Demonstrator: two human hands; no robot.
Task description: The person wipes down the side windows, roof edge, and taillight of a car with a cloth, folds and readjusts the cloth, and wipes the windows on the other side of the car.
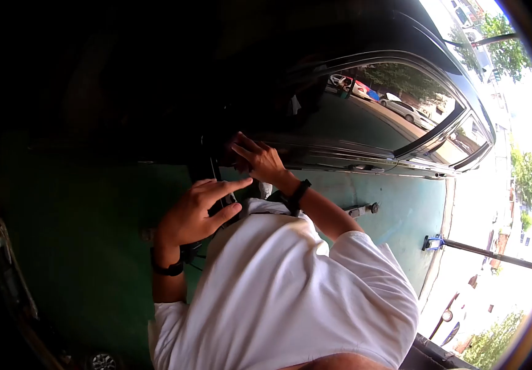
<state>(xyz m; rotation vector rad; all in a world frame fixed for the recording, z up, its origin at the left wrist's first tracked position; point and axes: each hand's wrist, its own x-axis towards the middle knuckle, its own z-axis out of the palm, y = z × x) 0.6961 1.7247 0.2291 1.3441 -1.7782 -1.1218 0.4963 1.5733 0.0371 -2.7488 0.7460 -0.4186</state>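
A black car [364, 139] fills the upper part of the view, its side window [383, 108] reflecting parked cars and trees. My right hand [263, 161] reaches toward its dark side with fingers stretched out and nothing visible in them. The fingertips are at or close to the bodywork; deep shadow hides whether they touch. Nearer to me, my left hand [192, 213] is raised in front of my white shirt [284, 290], index finger extended and thumb apart. No object shows in it. A dark band [167, 266] circles the left wrist, and another [300, 194] the right.
Under the car side is a green floor [93, 246]. A metal arm with a round pad [364, 211] stands low to the right of me. Farther right is a dark pole [494, 254] with a blue end, near the bright outdoor area. A wheel [102, 361] shows at bottom left.
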